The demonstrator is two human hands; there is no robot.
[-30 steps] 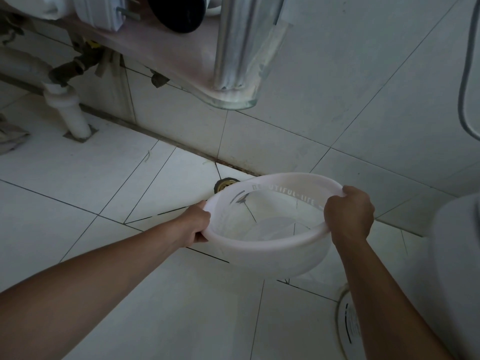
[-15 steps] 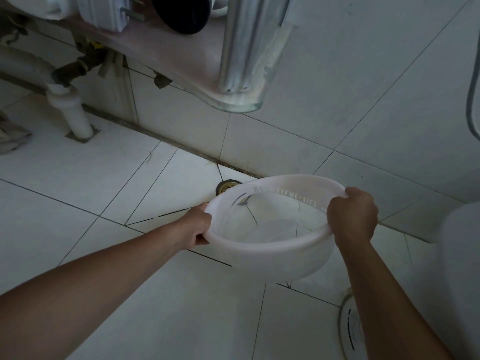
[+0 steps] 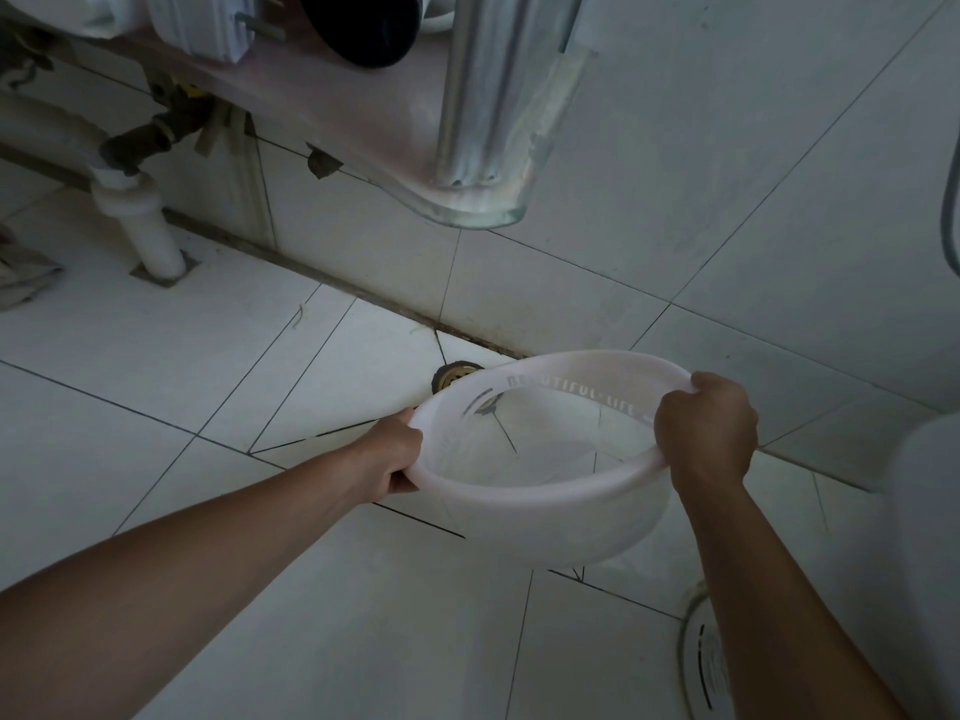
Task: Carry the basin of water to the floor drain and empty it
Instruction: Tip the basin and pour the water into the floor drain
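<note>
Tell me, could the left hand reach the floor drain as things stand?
Probably not yet: the left hand grips the rim of the basin, so it is busy. The path itself looks free: the floor drain sits on tile just beyond that hand.

We see a white tiled floor (image 3: 156, 356) meeting a tiled wall (image 3: 727, 148) | upper left, a white waste pipe (image 3: 137, 220) stands on the floor below a brass fitting (image 3: 156, 132) | glass-edged shelf (image 3: 483, 213) with a chrome post (image 3: 488, 85) at its corner | crumpled cloth (image 3: 21, 275) far left | grey hose (image 3: 953, 200) at the right edge
</note>
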